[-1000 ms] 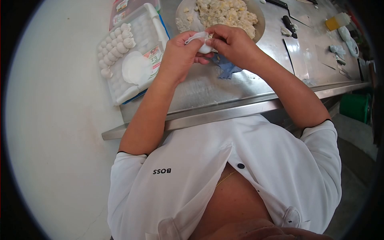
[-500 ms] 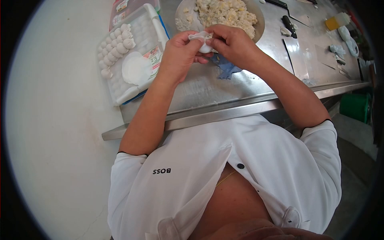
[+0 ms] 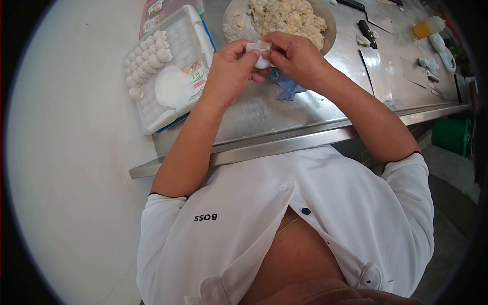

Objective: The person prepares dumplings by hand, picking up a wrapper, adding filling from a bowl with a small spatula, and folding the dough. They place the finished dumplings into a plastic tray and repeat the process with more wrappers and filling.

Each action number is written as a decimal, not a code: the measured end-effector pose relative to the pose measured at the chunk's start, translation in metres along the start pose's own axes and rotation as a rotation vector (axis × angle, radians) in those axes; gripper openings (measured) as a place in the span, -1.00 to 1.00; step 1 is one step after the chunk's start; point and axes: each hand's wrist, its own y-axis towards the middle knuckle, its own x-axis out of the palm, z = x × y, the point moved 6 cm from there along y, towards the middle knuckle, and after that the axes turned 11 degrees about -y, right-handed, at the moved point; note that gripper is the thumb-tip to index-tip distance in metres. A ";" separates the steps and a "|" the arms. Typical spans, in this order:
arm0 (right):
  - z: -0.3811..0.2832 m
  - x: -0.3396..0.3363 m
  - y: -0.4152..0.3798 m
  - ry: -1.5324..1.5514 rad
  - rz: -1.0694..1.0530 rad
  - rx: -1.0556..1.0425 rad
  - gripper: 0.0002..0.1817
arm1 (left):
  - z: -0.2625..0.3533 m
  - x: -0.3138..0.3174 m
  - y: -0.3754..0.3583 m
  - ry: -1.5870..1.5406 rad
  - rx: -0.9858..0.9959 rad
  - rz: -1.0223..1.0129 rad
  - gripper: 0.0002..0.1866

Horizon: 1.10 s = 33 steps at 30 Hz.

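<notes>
Over the near edge of a metal bowl (image 3: 331, 38), I hold a small white dumpling (image 3: 262, 62) between both hands. My left hand (image 3: 229, 71) is closed around its left side, thumb on top and fingers beneath. The fingertips of my right hand (image 3: 300, 57) pinch the thin wrapper's edge from the right. Pale, chunky filling (image 3: 287, 20) fills much of the bowl. To the left, a white tray (image 3: 145, 109) carries rows of white dumplings (image 3: 147, 61) and a round stack of wrappers (image 3: 169, 87). My fingers hide part of the dumpling.
A crumpled blue cloth (image 3: 288, 90) lies on the steel table (image 3: 244, 119) below my hands. To the right are a black-handled knife (image 3: 367, 31), a broad metal blade (image 3: 375, 71) and a bottle of yellow liquid (image 3: 428, 27). A green bin (image 3: 450, 137) stands beneath the table's right side.
The wrapper's upper edge has shifted slightly right and looks more gathered between my fingers. Both hands stay in nearly the same place; the tray and bowl have not moved.
</notes>
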 end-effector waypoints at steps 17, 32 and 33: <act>-0.002 -0.001 0.000 -0.037 -0.007 -0.016 -0.81 | -0.003 0.001 0.000 0.035 0.010 0.028 -0.74; -0.002 -0.002 0.001 -0.079 0.017 -0.045 -0.82 | -0.003 0.000 0.002 0.037 0.031 0.037 -0.79; -0.003 -0.002 0.000 -0.094 0.017 -0.079 -0.82 | -0.004 0.000 0.002 0.032 0.034 0.037 -0.79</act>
